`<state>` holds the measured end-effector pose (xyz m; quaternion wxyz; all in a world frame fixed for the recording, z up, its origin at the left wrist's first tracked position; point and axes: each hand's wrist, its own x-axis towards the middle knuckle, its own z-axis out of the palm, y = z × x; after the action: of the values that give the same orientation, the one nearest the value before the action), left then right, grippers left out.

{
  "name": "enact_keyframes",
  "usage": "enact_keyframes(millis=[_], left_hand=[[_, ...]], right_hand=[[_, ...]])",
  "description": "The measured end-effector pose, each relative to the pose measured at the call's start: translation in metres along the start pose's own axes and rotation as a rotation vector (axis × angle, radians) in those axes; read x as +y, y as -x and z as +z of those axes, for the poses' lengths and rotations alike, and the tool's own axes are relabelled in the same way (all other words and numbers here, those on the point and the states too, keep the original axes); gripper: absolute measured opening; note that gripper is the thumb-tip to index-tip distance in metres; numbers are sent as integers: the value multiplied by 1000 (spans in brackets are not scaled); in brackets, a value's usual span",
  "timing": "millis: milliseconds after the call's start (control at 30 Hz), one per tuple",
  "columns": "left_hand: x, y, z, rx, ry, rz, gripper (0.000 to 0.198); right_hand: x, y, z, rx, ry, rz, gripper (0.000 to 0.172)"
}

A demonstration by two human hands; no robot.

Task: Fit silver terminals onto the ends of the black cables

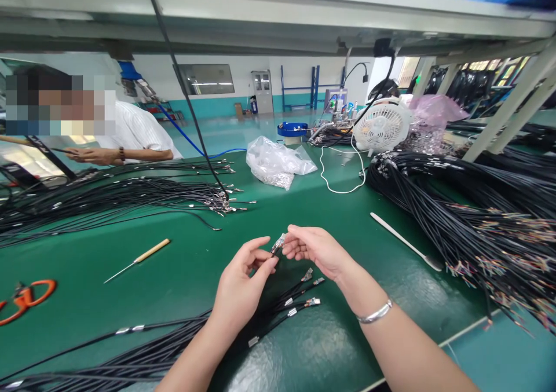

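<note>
My left hand (247, 279) pinches a black cable just behind its end, with thumb and fingers closed on it. From those fingers a small metal-and-white connector (278, 244) points up and to the right. Close beside it is my right hand (316, 249), its fingers loosely curled and the thumb apart from them; whether a fingertip touches the connector I cannot tell. Beneath my left hand and forearm runs a bundle of black cables (174, 345). Several of their connector ends (313, 302) lie just below my hands on the green table (330, 345).
On the left lie a wooden-handled awl (150, 252) and orange-handled cutters (32, 298). A white stick-like tool (403, 240) and a large cable bundle (417, 189) lie right. Farther back are a plastic bag (278, 163), a fan (382, 125), more cables (143, 198) and a co-worker (134, 128).
</note>
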<state>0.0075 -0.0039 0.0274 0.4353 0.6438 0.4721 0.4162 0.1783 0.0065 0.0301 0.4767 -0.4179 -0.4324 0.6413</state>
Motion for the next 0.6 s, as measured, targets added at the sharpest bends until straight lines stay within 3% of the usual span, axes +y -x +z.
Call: enact_keyframes(millis=[167, 300, 400, 600], left_hand=[[-2, 0, 3, 8, 67, 17, 35], [-4, 8, -4, -120, -111, 32, 32], [-4, 18, -27, -174, -343, 72, 27], [-18, 57, -99, -44, -569, 71, 20]], right_hand=[[9, -1, 4, -195, 253, -146, 31], [15, 4, 1, -41, 417, -229, 24], [17, 3, -9, 131, 244, -248, 27], [16, -1, -24, 372, -43, -441, 10]])
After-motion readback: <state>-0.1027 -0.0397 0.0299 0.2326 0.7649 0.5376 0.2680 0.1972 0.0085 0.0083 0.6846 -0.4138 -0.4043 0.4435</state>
